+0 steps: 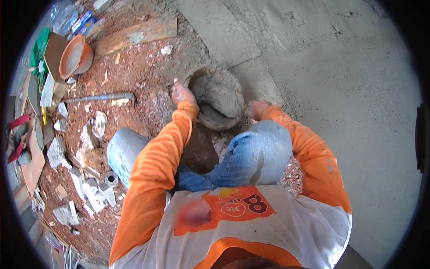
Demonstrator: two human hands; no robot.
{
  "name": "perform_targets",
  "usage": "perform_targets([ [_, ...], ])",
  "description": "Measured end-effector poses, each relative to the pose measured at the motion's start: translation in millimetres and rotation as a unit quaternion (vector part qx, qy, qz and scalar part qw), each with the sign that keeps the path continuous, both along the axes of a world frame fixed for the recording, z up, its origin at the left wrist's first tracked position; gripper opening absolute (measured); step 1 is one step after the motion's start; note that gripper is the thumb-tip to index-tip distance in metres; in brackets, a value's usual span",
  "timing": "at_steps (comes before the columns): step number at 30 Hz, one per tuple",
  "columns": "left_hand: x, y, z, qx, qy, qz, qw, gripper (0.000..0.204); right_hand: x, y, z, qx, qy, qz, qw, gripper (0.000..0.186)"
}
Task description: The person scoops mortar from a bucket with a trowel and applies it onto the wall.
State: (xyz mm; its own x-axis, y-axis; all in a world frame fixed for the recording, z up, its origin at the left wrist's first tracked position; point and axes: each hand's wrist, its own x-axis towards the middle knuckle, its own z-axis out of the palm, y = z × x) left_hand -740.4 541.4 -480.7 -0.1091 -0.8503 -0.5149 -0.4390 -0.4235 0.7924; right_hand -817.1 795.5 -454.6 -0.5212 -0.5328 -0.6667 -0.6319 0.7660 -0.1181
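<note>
A round mortar bowl, crusted with cement, is tilted in front of my knees. Wet grey mortar fills much of it and is heaped toward the far right side. My left hand grips the bowl's left side, thumb up near the rim. Close by the bowl's right edge, my right hand is closed with the fingers curled; whether it holds the rim or something small is hidden. Both orange sleeves are smudged with cement.
Smooth wet cement covers the floor on the right. Reddish dirt lies to the left with a wooden plank, an orange bowl, a metal bar, broken stone chunks and a green bag.
</note>
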Motion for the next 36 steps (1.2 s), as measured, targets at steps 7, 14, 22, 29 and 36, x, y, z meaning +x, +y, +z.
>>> perform_targets([
  [7, -5.6, -10.2, -15.9, -0.021, 0.044, -0.008, 0.999, 0.063, -20.9, 12.7, -9.9, -0.005, 0.009, -0.076, 0.997, 0.04],
  [14, -0.1, -7.9, 3.5, 0.187, 0.156, 0.03, 0.969, 0.06, -12.8, -48.6, 148.4, -0.328, 0.13, 0.017, 0.936, 0.037],
  [22, 10.8, -16.8, -17.6, -0.001, 0.12, -0.041, 0.992, 0.061, -69.1, -71.6, 315.5, -0.301, -0.215, -0.025, 0.929, 0.014],
  [29, 3.3, -15.9, -6.2, -0.041, 0.014, -0.021, 0.999, 0.062, -126.9, 71.3, 368.2, -0.748, 0.168, -0.32, 0.557, 0.016],
  [36, -7.5, -2.3, 22.9, -0.079, 0.015, -0.093, 0.992, 0.061, -62.8, 41.6, 208.0, -0.466, -0.123, -0.383, 0.788, 0.012],
])
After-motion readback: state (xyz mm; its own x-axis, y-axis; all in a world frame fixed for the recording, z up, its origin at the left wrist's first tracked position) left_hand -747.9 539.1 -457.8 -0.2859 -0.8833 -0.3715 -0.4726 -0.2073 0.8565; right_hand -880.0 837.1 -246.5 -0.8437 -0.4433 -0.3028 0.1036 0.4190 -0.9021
